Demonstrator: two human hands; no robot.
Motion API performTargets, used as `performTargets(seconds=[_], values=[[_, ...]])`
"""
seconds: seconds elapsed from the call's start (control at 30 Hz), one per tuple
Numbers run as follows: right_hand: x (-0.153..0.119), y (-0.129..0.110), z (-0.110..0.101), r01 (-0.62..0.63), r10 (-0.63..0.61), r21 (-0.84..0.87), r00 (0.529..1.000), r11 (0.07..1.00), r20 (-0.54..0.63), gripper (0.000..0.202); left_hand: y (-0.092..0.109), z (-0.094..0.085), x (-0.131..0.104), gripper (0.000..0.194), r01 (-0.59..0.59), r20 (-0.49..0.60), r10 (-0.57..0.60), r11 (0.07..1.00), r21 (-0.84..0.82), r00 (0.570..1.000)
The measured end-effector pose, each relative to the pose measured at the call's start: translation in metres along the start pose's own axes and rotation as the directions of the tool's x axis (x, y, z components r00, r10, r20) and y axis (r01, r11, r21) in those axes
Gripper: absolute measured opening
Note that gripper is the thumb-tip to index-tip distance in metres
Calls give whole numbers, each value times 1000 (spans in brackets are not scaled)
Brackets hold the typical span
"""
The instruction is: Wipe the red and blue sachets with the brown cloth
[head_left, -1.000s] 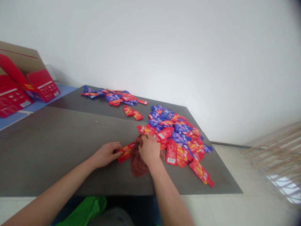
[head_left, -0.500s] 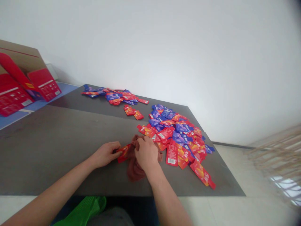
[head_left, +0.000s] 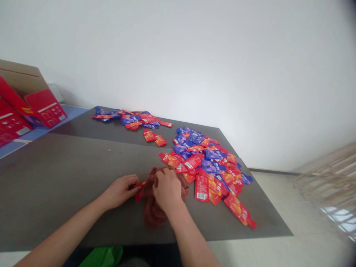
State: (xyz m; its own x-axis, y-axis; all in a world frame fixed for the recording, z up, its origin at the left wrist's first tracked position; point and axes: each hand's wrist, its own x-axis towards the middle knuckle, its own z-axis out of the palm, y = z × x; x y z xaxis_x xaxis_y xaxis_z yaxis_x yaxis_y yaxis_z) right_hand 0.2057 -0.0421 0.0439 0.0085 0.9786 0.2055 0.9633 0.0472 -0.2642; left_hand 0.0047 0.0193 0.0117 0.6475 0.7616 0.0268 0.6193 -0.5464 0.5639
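Note:
My right hand (head_left: pixel 167 188) presses a crumpled reddish-brown cloth (head_left: pixel 151 211) down on the dark grey table (head_left: pixel 55 174), with its fingers closed on the cloth. My left hand (head_left: pixel 120 190) pinches the end of a red sachet (head_left: pixel 139 185) that is mostly hidden under the cloth. Just to the right lies a big heap of red and purple sachets (head_left: pixel 211 165).
A second, smaller pile of sachets (head_left: pixel 130 118) lies at the table's far edge, with two loose red ones (head_left: pixel 154 138) between the piles. Red cardboard boxes (head_left: pixel 25 111) stand on a blue surface at far left. The table's near edge runs below my forearms; a green object (head_left: pixel 101 256) shows underneath.
My right hand has dragged the cloth leftward over the red sachet, which now shows only at its end. The left hand stays on the sachet. The view has tilted slightly.

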Motion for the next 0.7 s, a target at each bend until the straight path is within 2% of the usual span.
performTargets(seconds=[0.07,0.13,0.27,0.33,0.37,0.43,0.5,0.53,0.6,0.7], values=[[-4,-14,3,120,-121,42,993,992,9,14,0,0,0,23,-22,4,22,999,-29,1000],[-3,-15,9,134,-136,45,990,990,45,13,1,0,1,22,-22,8,22,999,-24,1000],[8,13,11,-95,99,-59,992,994,81,16,4,-1,1,34,-1,13,1,1000,24,1000],[10,18,4,-147,153,-94,987,985,57,19,4,-2,1,34,-11,14,10,1000,25,1000],[9,14,0,-120,124,-86,991,989,42,18,4,-1,1,33,-11,8,10,1000,19,1000],[5,-1,-4,13,-13,-35,1000,999,10,15,3,0,1,28,-18,-2,18,1000,-23,1000],[1,-18,0,136,-136,15,991,991,9,13,2,1,1,19,-34,-9,34,997,-70,999],[1,-22,4,154,-155,31,987,988,29,13,2,1,1,16,-35,-10,35,996,-79,999],[3,-17,12,96,-98,30,992,995,78,13,3,2,1,15,-20,-9,19,998,-51,1000],[10,7,16,-87,91,-53,992,995,82,18,5,1,1,24,-3,-10,4,1000,8,1000]])
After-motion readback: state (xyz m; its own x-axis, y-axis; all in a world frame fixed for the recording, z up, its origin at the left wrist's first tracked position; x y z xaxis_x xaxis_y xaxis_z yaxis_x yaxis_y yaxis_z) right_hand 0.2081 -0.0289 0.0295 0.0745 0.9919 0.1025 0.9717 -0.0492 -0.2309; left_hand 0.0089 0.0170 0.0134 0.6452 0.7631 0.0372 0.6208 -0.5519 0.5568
